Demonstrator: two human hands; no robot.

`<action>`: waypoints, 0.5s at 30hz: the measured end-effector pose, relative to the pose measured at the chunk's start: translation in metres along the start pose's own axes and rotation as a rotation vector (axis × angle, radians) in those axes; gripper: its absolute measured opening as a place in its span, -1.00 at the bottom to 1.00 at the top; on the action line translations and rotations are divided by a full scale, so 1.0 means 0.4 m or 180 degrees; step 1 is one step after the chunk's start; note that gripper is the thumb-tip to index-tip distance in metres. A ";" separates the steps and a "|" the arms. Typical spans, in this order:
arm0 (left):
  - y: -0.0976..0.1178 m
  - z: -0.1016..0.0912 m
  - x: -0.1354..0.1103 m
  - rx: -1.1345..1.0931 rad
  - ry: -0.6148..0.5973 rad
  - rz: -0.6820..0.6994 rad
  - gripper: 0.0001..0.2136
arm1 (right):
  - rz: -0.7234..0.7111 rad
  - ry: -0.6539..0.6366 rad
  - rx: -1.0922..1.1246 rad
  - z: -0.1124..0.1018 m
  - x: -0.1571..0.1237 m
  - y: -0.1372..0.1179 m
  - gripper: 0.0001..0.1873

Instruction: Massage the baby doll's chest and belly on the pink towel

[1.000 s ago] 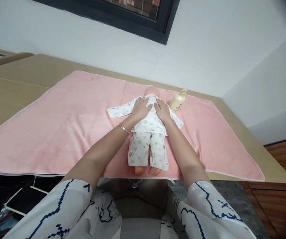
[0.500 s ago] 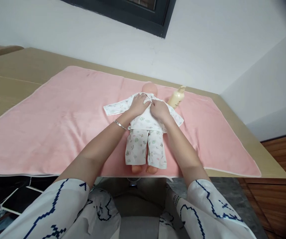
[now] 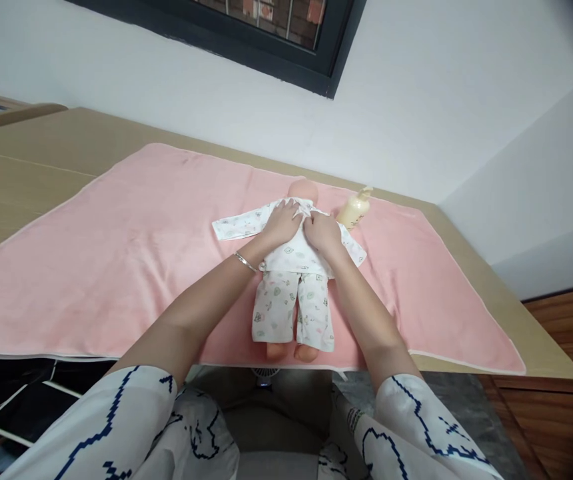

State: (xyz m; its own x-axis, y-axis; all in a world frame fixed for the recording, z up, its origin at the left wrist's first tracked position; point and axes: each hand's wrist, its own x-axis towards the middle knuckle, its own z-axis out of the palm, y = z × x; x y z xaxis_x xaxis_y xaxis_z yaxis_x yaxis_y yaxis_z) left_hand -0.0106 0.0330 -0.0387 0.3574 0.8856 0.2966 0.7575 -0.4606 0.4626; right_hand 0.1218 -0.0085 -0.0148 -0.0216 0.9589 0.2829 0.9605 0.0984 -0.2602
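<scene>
pink blanket (image 3: 131,253) covers most of the wooden tabletop (image 3: 26,173), and its pale hem runs along the near edge. a doll (image 3: 291,293) lies flat on the blanket, right of the middle. its bare head (image 3: 303,190) points toward the far edge and its 2 feet (image 3: 291,351) reach the near edge. it wears a white printed shirt (image 3: 294,257) and matching trousers (image 3: 291,310). 1 shirt sleeve is spread out flat to the left and the other to the right.

both of the person's hands rest on the doll's upper body, just below the head. the left hand (image 3: 282,223) lies palm down on the shirt, its fingers bent over the cloth at the collar, with a thin bracelet (image 3: 246,261) on the wrist. the right hand (image 3: 322,233) sits just beside it and touches it, knuckles raised and fingers curled down onto the same spot. the fingertips are hidden, so i cannot tell whether either hand pinches the cloth or only presses on it.

a cream pump bottle (image 3: 353,209) sits on the blanket just right of the doll's head, close to the far edge and near the right sleeve, with its pump pointing away from the person. white sleeves with a blue pattern cover both upper arms. a dark window frame (image 3: 316,63) hangs on the white wall beyond the far edge.
</scene>
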 end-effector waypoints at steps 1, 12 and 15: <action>-0.014 -0.002 0.009 -0.0044 -0.0026 0.0016 -0.50 | -0.0011 -0.0026 -0.0094 -0.008 -0.006 -0.011 -0.60; 0.027 0.023 -0.018 0.0203 0.0151 -0.0091 -0.48 | 0.0097 -0.0042 0.0756 0.071 0.049 0.083 -0.40; 0.015 0.029 -0.021 0.0188 0.0250 -0.0065 -0.49 | 0.0107 -0.0010 0.0683 0.080 0.048 0.081 -0.37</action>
State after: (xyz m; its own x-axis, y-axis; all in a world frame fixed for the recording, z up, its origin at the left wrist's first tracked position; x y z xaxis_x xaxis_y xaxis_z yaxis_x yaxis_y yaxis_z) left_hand -0.0025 0.0236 -0.0481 0.2994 0.8864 0.3531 0.7960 -0.4361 0.4198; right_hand 0.1436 0.0215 -0.0473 0.0083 0.9634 0.2678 0.8796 0.1204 -0.4602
